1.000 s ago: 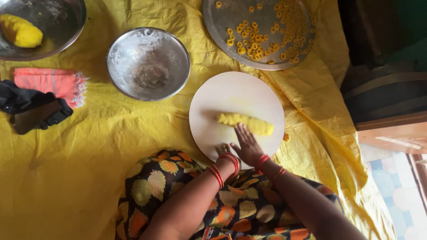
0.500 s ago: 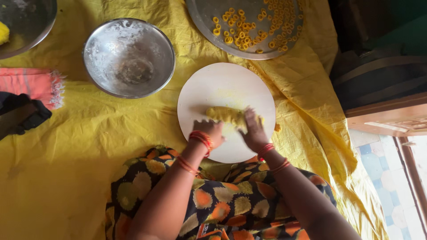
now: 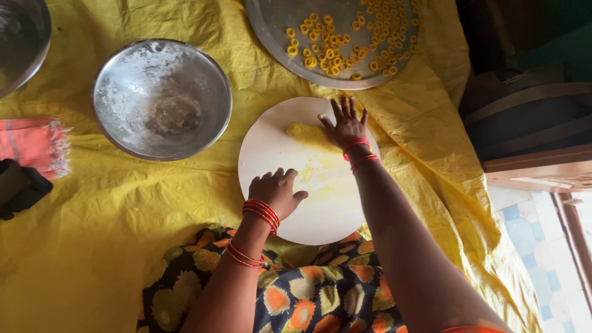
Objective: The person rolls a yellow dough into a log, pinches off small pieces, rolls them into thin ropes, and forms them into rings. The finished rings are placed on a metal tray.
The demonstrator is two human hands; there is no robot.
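Observation:
A round white board [image 3: 274, 145] lies on a yellow sheet in front of me. My right hand [image 3: 345, 123] presses flat, fingers spread, on a roll of yellow dough [image 3: 303, 134] at the board's far side. Only the roll's left end shows past the palm. My left hand [image 3: 276, 191] rests curled on the board's near left part, holding nothing. Both wrists carry red bangles. A yellow smear marks the board's middle.
A large metal tray [image 3: 277, 37] with several small yellow dough rings lies beyond the board. A floured steel bowl [image 3: 161, 98] sits to the left, another bowl's rim [image 3: 21, 43] at far left. A pink cloth [image 3: 34, 145] and a black object [image 3: 18, 188] lie at the left edge.
My right hand has pushed the dough roll away from me to the board's far side. My left hand has come off the dough and stayed near the board's close edge.

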